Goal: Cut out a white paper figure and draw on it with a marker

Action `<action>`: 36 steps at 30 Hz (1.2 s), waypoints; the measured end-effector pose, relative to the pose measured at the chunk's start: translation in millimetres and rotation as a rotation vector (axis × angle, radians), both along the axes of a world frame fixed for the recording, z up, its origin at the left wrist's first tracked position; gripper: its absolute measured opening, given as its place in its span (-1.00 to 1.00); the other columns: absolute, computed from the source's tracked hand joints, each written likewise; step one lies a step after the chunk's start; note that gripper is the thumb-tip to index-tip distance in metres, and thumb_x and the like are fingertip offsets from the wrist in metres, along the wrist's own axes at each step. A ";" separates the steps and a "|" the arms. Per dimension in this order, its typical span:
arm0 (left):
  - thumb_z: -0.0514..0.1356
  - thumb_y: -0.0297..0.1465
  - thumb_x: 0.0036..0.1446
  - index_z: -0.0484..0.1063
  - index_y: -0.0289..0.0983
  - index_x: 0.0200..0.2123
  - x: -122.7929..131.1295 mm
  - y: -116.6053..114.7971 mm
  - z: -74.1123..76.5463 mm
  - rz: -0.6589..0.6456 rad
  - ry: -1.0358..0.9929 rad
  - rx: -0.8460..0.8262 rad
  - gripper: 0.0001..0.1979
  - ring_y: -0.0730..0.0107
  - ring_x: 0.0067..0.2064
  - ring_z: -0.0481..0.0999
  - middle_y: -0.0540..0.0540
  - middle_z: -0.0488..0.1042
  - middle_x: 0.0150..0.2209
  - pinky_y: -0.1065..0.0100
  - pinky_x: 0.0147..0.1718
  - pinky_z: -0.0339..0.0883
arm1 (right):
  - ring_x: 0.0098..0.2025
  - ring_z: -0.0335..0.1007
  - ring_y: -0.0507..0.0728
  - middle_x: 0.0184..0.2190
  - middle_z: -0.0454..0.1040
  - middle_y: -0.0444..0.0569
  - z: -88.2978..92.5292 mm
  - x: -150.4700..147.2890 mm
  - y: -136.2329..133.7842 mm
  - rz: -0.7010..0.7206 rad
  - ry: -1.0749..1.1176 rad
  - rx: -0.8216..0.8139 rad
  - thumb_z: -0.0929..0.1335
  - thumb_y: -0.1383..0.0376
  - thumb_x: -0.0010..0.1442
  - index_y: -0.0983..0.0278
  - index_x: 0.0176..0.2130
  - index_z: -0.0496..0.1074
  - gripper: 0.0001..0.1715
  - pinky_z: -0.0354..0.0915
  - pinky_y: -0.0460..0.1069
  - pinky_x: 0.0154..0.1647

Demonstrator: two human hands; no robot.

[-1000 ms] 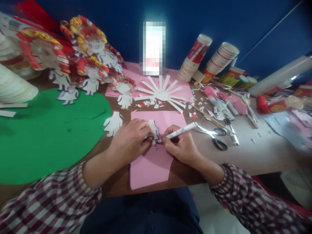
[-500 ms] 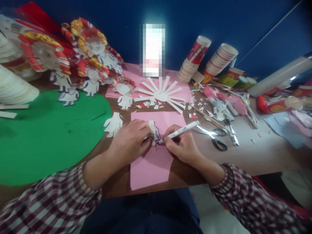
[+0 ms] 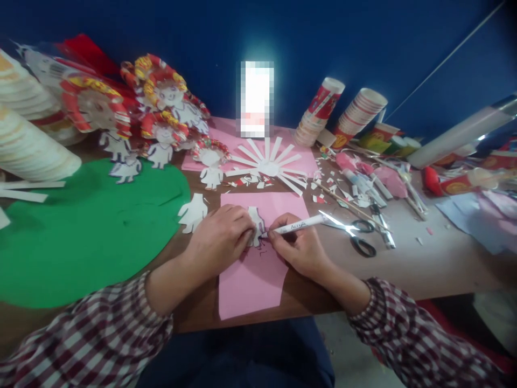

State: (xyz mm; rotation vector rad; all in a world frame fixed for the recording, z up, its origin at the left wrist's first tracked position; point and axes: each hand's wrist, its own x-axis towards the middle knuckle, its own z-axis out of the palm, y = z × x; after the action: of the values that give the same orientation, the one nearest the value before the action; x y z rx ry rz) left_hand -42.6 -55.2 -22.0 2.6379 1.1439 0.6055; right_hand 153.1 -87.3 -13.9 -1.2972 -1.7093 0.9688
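Observation:
A small white paper doll cutout (image 3: 256, 221) with a dark outline lies on a pink sheet (image 3: 250, 285). My left hand (image 3: 222, 231) presses and pinches its left edge, the fingertips partly covering it. An acrylic marker (image 3: 302, 223) is gripped in my right hand (image 3: 299, 250), its tip touching the cutout's lower right edge. A few dark pen marks show on the pink sheet just below. Beside my left hand is another plain white body cutout (image 3: 194, 213).
Black-handled scissors (image 3: 359, 234) lie right of the marker. Behind are a white fringed paper cup (image 3: 269, 167), paper scraps, stacked cups (image 3: 359, 113) and a brightly lit blurred screen (image 3: 255, 99). Decorated paper dolls (image 3: 161, 145) and a green sheet (image 3: 100, 231) are at left.
The camera view has tilted up a little, so things sit lower in the picture. My right hand has lowered the marker's back end slightly, its tip staying near the cutout's lower right edge.

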 end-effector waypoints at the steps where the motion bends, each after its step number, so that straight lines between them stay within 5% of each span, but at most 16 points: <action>1: 0.05 -0.43 0.23 0.45 -0.28 -0.28 -0.1 -0.1 0.1 -0.001 0.003 -0.001 -0.83 0.20 -0.13 0.41 -0.16 0.46 -0.22 0.16 -0.13 0.34 | -0.52 0.27 -0.02 -0.53 0.38 -0.15 0.2 -0.2 0.1 0.001 -0.006 0.001 0.34 0.35 0.14 0.28 -0.38 0.35 -0.95 0.19 -0.13 -0.52; 15: 0.08 -0.47 0.18 0.44 -0.27 -0.28 -0.3 -0.6 -0.2 0.000 0.006 0.002 -0.87 0.20 -0.13 0.40 -0.16 0.46 -0.23 0.18 -0.14 0.32 | -0.40 0.38 0.03 -0.44 0.47 -0.09 0.3 -1.2 -0.2 0.070 -0.016 0.010 0.35 0.34 0.17 0.29 -0.33 0.42 -0.95 0.29 -0.09 -0.37; 36: 0.05 -0.46 0.22 0.45 -0.28 -0.26 -0.9 -0.2 -3.4 0.008 -0.015 0.011 -0.83 0.20 -0.12 0.42 -0.16 0.47 -0.22 0.18 -0.13 0.35 | -0.49 0.29 -0.01 -0.47 0.42 -0.12 -3.1 -1.8 -1.3 0.064 -0.008 -0.031 0.33 0.37 0.11 0.27 -0.30 0.37 -0.93 0.23 -0.14 -0.52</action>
State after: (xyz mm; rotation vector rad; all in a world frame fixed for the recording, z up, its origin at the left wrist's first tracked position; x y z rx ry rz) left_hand -43.5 -55.4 -25.4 2.6349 1.1511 0.6338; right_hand 151.3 -88.6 -17.0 -1.2744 -1.7572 1.0315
